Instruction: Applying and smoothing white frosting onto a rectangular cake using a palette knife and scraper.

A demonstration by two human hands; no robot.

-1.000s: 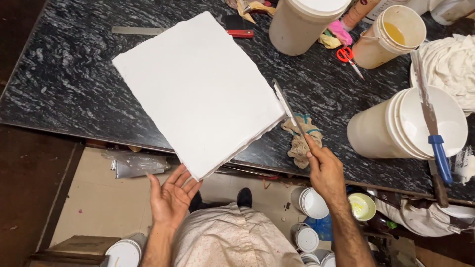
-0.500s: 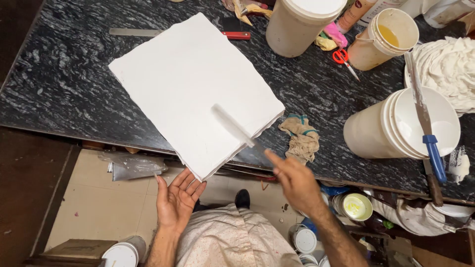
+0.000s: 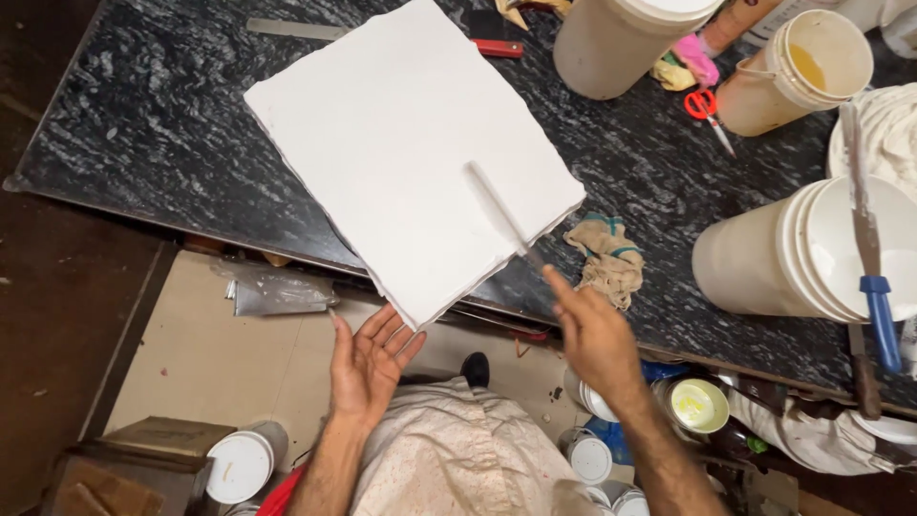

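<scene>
Black speckled table (image 3: 143, 124) holds a white board (image 3: 401, 153) hanging over its edge. Left hand (image 3: 368, 363) is open wide under the board's corner. Right hand (image 3: 597, 334) grips a thin knife (image 3: 497, 205), its blade lying on the board.

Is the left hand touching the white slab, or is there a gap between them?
Cannot tell. In the head view the left hand lies open, palm up, just below the white slab's overhanging corner; fingertips reach its edge, but contact is unclear.

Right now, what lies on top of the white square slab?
On the white square slab lies the white-coated blade held by the right hand. The dark marbled table beneath it is covered.
</scene>
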